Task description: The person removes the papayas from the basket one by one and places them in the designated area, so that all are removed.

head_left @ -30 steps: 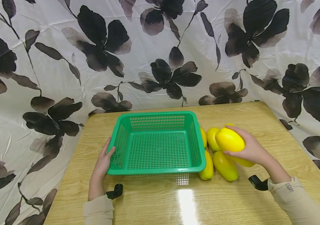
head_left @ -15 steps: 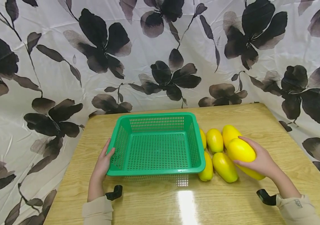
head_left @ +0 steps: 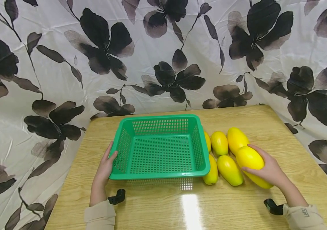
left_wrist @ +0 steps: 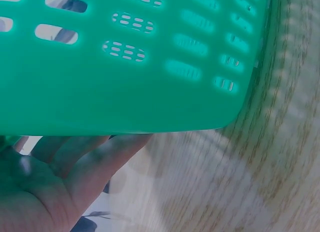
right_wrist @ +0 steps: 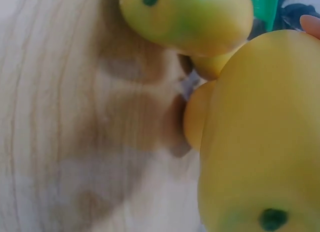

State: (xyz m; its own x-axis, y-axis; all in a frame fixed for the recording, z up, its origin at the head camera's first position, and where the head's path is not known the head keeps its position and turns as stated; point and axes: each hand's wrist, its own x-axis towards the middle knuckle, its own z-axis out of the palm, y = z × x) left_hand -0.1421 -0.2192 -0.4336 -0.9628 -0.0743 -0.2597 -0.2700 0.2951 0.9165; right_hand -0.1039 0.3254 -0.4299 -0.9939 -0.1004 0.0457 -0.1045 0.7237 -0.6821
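The right hand [head_left: 269,167] grips a yellow mango [head_left: 250,157], thumb along its near side, fingers over the far side. Yellow shows below the thumb too; I cannot tell whether that is the same mango. In the right wrist view, a large mango [right_wrist: 265,127] with a dark stem spot fills the right side, a fingertip [right_wrist: 311,25] at its top. Several more mangoes [head_left: 230,170] lie left of this hand. The left hand [head_left: 106,164] holds the left side of a green plastic basket [head_left: 159,175], thumb at the rim, its other fingers [left_wrist: 107,154] partly hidden beneath.
Some mangoes [head_left: 211,172] sit against the basket's right side, partly covered by its rim. Nothing lies inside the basket. The light wooden table [head_left: 152,207] meets a floral cloth [head_left: 166,48] behind and at the sides. Black wrist cameras [head_left: 117,196] stick out at both cuffs.
The right hand has moved right and towards the near edge with its mango, uncovering mangoes behind it. The left hand and basket have stayed in place.
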